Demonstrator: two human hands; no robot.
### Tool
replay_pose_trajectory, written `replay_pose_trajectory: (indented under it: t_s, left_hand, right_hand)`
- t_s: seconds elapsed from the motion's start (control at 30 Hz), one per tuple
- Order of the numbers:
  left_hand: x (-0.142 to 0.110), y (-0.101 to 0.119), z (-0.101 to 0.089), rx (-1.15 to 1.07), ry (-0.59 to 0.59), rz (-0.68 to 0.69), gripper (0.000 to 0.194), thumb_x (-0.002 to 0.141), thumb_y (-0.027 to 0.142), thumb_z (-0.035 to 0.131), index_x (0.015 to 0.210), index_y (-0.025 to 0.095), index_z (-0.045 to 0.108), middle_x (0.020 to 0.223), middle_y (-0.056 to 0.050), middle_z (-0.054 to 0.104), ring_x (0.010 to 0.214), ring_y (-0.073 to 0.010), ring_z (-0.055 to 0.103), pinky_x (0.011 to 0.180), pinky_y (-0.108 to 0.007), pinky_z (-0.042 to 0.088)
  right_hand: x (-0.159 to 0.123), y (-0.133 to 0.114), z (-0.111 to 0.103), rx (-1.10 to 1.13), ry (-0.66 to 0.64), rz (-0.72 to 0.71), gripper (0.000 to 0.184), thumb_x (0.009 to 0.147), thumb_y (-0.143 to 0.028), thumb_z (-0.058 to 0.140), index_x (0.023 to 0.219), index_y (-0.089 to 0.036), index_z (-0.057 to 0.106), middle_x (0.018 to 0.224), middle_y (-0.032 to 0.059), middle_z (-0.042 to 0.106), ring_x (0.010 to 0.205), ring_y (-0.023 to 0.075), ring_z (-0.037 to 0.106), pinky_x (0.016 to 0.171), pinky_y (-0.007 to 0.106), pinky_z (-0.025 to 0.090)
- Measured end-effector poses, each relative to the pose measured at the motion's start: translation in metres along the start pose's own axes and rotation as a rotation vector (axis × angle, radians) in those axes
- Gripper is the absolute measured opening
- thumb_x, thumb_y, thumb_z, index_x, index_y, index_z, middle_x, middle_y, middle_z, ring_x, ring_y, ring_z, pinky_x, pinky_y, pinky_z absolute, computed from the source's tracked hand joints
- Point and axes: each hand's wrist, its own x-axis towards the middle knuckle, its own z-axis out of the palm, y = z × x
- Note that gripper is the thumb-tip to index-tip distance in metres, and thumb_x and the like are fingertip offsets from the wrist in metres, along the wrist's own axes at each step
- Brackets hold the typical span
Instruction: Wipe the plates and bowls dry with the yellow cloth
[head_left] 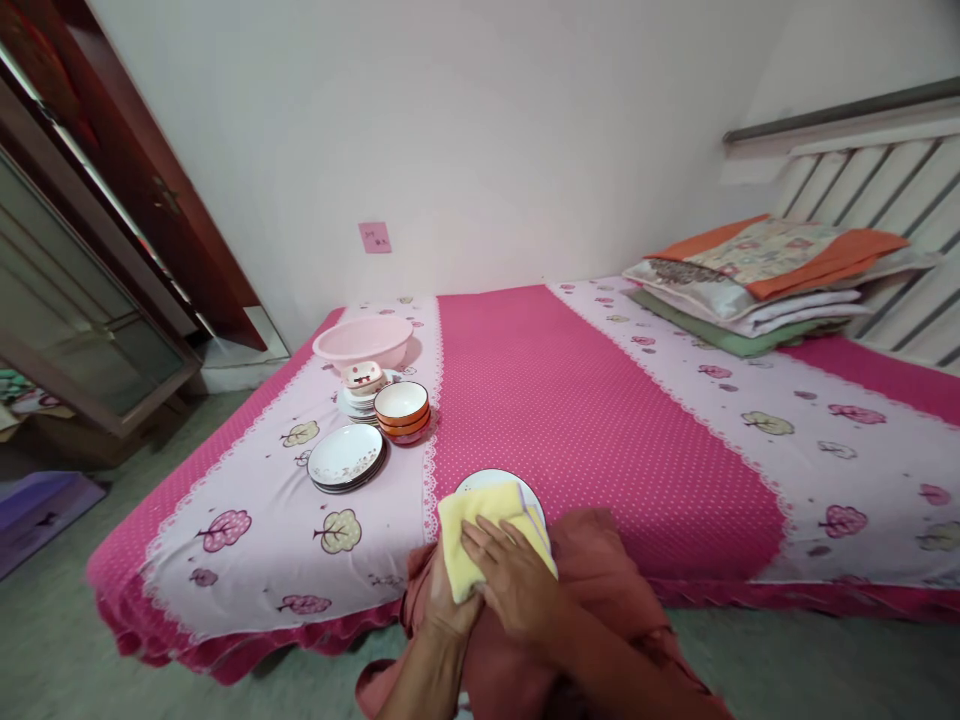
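A white plate [491, 478] with a dark rim is tilted in front of me, above my lap at the bed's edge. My left hand [450, 602] grips its near left side, with the fingers mostly hidden under the plate and cloth. Over the plate's face lies a folded yellow cloth [480, 508] with a purple edge. My right hand [514, 570] presses the cloth onto the plate, its fingers laid across the fabric. To the left on the bed sits a stack of dark-rimmed plates [346, 455]. Beside it are stacked orange bowls [403, 403].
A pink basin [364, 342] stands behind the dishes, near a small square patterned bowl [364, 377] on more plates. Folded bedding [772, 265] is piled at the right by a white headboard rail [892, 200]. The bed [570, 400] meets the wall behind; a purple box [45, 515] rests on the floor.
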Motion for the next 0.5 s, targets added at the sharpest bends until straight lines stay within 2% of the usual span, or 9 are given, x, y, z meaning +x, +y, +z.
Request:
replay_pose_trajectory:
  t_s: [0.1, 0.2, 0.27, 0.37, 0.5]
  left_hand:
    - [0.001, -0.002, 0.004, -0.032, -0.011, 0.064, 0.043, 0.106, 0.037, 0.049, 0.145, 0.023, 0.059, 0.134, -0.008, 0.073, 0.119, -0.0187, 0.069, 0.109, -0.034, 0.049]
    - [0.003, -0.006, 0.01, -0.048, -0.041, 0.082, 0.049, 0.106, 0.044, 0.045, 0.15, 0.026, 0.056, 0.138, -0.007, 0.072, 0.133, -0.0232, 0.062, 0.12, -0.039, 0.039]
    - [0.004, -0.007, 0.011, -0.056, -0.054, 0.081, 0.053, 0.105, 0.048, 0.043, 0.152, 0.026, 0.054, 0.14, -0.008, 0.07, 0.139, -0.0257, 0.056, 0.123, -0.043, 0.033]
    - [0.005, -0.004, 0.01, -0.059, -0.059, 0.051, 0.058, 0.105, 0.051, 0.039, 0.155, 0.025, 0.049, 0.143, -0.01, 0.068, 0.144, -0.0259, 0.051, 0.126, -0.044, 0.027]
    - [0.006, -0.001, 0.009, -0.036, -0.026, -0.017, 0.062, 0.106, 0.051, 0.035, 0.158, 0.02, 0.044, 0.137, -0.014, 0.071, 0.138, -0.0293, 0.058, 0.123, -0.049, 0.032]
  right_hand:
    - [0.029, 0.021, -0.006, -0.006, 0.007, 0.04, 0.058, 0.099, -0.018, 0.052, 0.156, -0.019, 0.045, 0.163, 0.0074, 0.048, 0.152, 0.0229, 0.039, 0.127, 0.046, 0.03]
    - [0.038, 0.039, -0.014, -0.026, 0.035, 0.118, 0.056, 0.1, -0.018, 0.052, 0.156, -0.016, 0.045, 0.162, 0.0114, 0.048, 0.152, 0.0261, 0.039, 0.125, 0.051, 0.032]
    - [0.028, 0.043, -0.02, -0.042, 0.04, 0.163, 0.055, 0.1, -0.019, 0.053, 0.154, -0.014, 0.048, 0.159, 0.0137, 0.052, 0.15, 0.0292, 0.043, 0.122, 0.054, 0.036]
    - [-0.002, 0.036, -0.028, -0.058, 0.033, 0.209, 0.058, 0.097, -0.023, 0.057, 0.154, -0.013, 0.049, 0.157, 0.0155, 0.054, 0.146, 0.0331, 0.048, 0.118, 0.056, 0.041]
    - [-0.032, 0.015, -0.032, 0.018, -0.029, 0.154, 0.077, 0.089, -0.026, 0.065, 0.161, -0.018, 0.038, 0.162, 0.0109, 0.048, 0.146, 0.0322, 0.046, 0.121, 0.053, 0.038]
